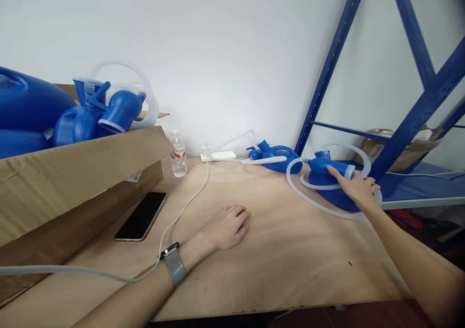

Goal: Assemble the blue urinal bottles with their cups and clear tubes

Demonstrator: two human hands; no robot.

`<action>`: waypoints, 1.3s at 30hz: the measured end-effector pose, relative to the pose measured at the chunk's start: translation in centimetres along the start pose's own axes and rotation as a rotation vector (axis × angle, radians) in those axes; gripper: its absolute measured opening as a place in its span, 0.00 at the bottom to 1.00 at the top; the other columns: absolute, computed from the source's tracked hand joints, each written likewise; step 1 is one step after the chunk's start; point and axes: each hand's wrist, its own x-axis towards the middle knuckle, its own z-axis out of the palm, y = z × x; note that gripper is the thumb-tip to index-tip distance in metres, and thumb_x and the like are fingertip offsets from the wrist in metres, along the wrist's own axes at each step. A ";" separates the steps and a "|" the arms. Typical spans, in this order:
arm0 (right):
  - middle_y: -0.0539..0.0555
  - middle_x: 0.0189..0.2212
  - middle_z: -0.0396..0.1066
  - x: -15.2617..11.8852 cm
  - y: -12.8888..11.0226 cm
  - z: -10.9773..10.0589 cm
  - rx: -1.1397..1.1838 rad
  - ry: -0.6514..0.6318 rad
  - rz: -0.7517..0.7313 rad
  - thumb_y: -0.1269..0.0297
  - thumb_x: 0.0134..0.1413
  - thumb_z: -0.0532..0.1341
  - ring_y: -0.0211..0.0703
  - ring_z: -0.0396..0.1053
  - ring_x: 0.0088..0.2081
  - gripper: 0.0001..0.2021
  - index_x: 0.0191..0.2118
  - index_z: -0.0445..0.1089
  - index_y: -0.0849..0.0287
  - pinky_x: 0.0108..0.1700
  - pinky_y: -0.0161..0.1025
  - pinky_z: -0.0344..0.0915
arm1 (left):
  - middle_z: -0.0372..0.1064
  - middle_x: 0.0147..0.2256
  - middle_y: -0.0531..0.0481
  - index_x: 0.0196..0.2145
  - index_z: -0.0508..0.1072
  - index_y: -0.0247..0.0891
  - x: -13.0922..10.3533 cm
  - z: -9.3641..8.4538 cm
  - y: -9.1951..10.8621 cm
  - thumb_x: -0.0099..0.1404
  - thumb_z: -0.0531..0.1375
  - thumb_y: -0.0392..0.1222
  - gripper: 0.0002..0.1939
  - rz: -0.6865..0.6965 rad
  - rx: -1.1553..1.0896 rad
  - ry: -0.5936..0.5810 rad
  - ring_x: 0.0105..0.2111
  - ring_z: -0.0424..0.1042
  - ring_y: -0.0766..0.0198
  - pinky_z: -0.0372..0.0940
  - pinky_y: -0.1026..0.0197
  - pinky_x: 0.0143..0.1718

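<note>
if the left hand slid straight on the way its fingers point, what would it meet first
Bare tabletop at first. The left hand lies flat, pointing right and slightly away, so it would probably reach the clear tube looped around the blue container first; depth is unclear.

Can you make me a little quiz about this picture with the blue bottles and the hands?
1. True or false: the left hand lies flat on the wooden table.
2. Which thing does the right hand touch? A) the black phone B) the blue container with the clear hose C) the water bottle
3. Fill in: the white cable runs back to the white ______ by the wall.

Key
1. True. The palm faces down and holds nothing.
2. B. The fingers rest on its blue funnel end, beside the blue shelf frame.
3. Power strip.
</note>
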 end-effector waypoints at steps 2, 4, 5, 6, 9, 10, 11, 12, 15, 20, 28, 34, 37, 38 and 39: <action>0.90 0.68 0.39 0.7 -0.9 1.0 0.097 0.004 0.106 0.22 0.50 0.49 0.85 0.36 0.71 0.57 0.70 0.52 0.69 0.63 0.72 0.43 | 0.70 0.55 0.37 0.58 0.71 0.37 -0.2 -0.3 -0.2 0.74 0.50 0.44 0.21 0.006 0.011 -0.013 0.55 0.70 0.48 0.66 0.46 0.59; 0.85 0.69 0.40 1.6 -1.4 1.9 0.202 0.049 0.163 0.24 0.49 0.55 0.81 0.39 0.71 0.54 0.69 0.52 0.63 0.65 0.69 0.43 | 0.70 0.55 0.37 0.58 0.71 0.38 -0.3 -0.5 -0.3 0.73 0.50 0.44 0.20 0.015 0.019 -0.014 0.55 0.71 0.49 0.66 0.47 0.58; 0.84 0.68 0.41 2.2 -1.4 2.2 0.248 0.085 0.167 0.26 0.48 0.58 0.80 0.41 0.70 0.53 0.69 0.52 0.62 0.65 0.67 0.44 | 0.70 0.55 0.38 0.57 0.71 0.38 -0.3 -0.5 -0.3 0.73 0.50 0.44 0.20 0.019 0.022 -0.011 0.55 0.71 0.50 0.66 0.47 0.58; 0.83 0.68 0.41 2.8 -1.2 2.4 0.287 0.120 0.167 0.29 0.46 0.61 0.80 0.44 0.70 0.53 0.68 0.51 0.61 0.66 0.66 0.46 | 0.70 0.55 0.38 0.57 0.71 0.38 -0.4 -0.6 -0.3 0.73 0.50 0.44 0.19 0.020 0.025 -0.008 0.54 0.71 0.50 0.67 0.47 0.58; 0.81 0.67 0.40 4.3 -0.2 2.4 0.279 0.238 0.028 0.37 0.42 0.69 0.79 0.46 0.68 0.53 0.67 0.50 0.63 0.65 0.65 0.50 | 0.70 0.56 0.38 0.56 0.71 0.37 -0.3 -0.6 -0.2 0.74 0.50 0.43 0.19 0.011 0.039 -0.014 0.55 0.71 0.51 0.67 0.47 0.58; 0.81 0.67 0.41 4.5 0.1 2.3 0.222 0.295 -0.081 0.39 0.44 0.69 0.79 0.45 0.68 0.51 0.67 0.51 0.64 0.65 0.66 0.49 | 0.69 0.56 0.38 0.56 0.71 0.36 -0.3 -0.6 -0.2 0.74 0.50 0.43 0.19 0.010 0.045 -0.019 0.55 0.70 0.51 0.66 0.47 0.58; 0.81 0.66 0.41 4.5 0.1 2.1 0.146 0.359 -0.210 0.40 0.48 0.67 0.79 0.44 0.68 0.49 0.67 0.51 0.65 0.65 0.67 0.49 | 0.69 0.57 0.38 0.56 0.71 0.36 -0.3 -0.6 -0.2 0.74 0.50 0.43 0.19 0.012 0.050 -0.023 0.56 0.70 0.51 0.66 0.47 0.58; 0.81 0.66 0.41 4.2 0.0 2.0 0.059 0.422 -0.341 0.42 0.52 0.65 0.78 0.43 0.69 0.45 0.67 0.53 0.67 0.64 0.68 0.49 | 0.69 0.56 0.38 0.56 0.71 0.36 -0.3 -0.6 -0.2 0.74 0.50 0.43 0.19 0.016 0.055 -0.025 0.56 0.70 0.51 0.66 0.47 0.58; 0.78 0.65 0.50 2.3 -2.3 2.3 -0.177 0.460 -0.709 0.49 0.64 0.55 0.74 0.46 0.69 0.30 0.63 0.62 0.66 0.64 0.67 0.51 | 0.70 0.56 0.38 0.56 0.71 0.36 -0.2 -0.6 -0.2 0.74 0.50 0.42 0.18 0.025 0.071 -0.026 0.55 0.71 0.51 0.66 0.47 0.59; 0.66 0.68 0.57 -1.8 -9.9 7.0 -0.406 0.001 -1.099 0.49 0.59 0.60 0.70 0.48 0.70 0.32 0.65 0.64 0.57 0.65 0.63 0.53 | 0.70 0.55 0.37 0.55 0.72 0.35 -0.3 -0.8 0.0 0.74 0.50 0.42 0.19 0.029 0.088 -0.026 0.54 0.71 0.50 0.66 0.47 0.58; 0.62 0.52 0.76 -6.8 -17.6 12.5 -0.230 -0.344 -1.265 0.70 0.63 0.55 0.55 0.71 0.56 0.16 0.51 0.76 0.60 0.62 0.51 0.62 | 0.65 0.61 0.32 0.68 0.58 0.34 -0.3 -0.4 -0.7 0.70 0.54 0.43 0.31 -0.193 -0.001 0.142 0.60 0.66 0.44 0.63 0.40 0.61; 0.63 0.52 0.75 -14.2 -17.5 11.4 0.047 -0.326 -1.561 0.76 0.54 0.59 0.56 0.69 0.54 0.20 0.52 0.75 0.61 0.61 0.55 0.63 | 0.36 0.72 0.29 0.73 0.42 0.36 -0.3 -2.1 -3.9 0.61 0.59 0.32 0.47 -0.439 0.136 0.803 0.72 0.40 0.39 0.49 0.35 0.68; 0.63 0.49 0.75 -17.3 -16.9 9.5 0.150 -0.436 -1.625 0.74 0.58 0.58 0.55 0.69 0.54 0.16 0.50 0.76 0.62 0.59 0.52 0.66 | 0.28 0.73 0.31 0.74 0.38 0.39 -1.0 -3.1 -5.7 0.59 0.61 0.31 0.52 -0.444 0.175 0.823 0.73 0.34 0.38 0.47 0.33 0.68; 0.63 0.49 0.75 -18.0 -16.7 8.8 0.183 -0.478 -1.627 0.71 0.61 0.58 0.54 0.70 0.54 0.15 0.50 0.75 0.62 0.58 0.50 0.67 | 0.28 0.73 0.32 0.74 0.38 0.41 -1.2 -3.2 -6.2 0.59 0.62 0.31 0.53 -0.436 0.164 0.797 0.73 0.33 0.38 0.47 0.33 0.68; 0.62 0.48 0.76 -18.3 -16.6 8.2 0.219 -0.522 -1.622 0.66 0.63 0.59 0.54 0.70 0.53 0.13 0.50 0.75 0.61 0.57 0.50 0.68 | 0.28 0.74 0.34 0.74 0.40 0.42 -1.4 -3.2 -6.6 0.59 0.63 0.32 0.52 -0.422 0.149 0.761 0.73 0.34 0.38 0.48 0.33 0.68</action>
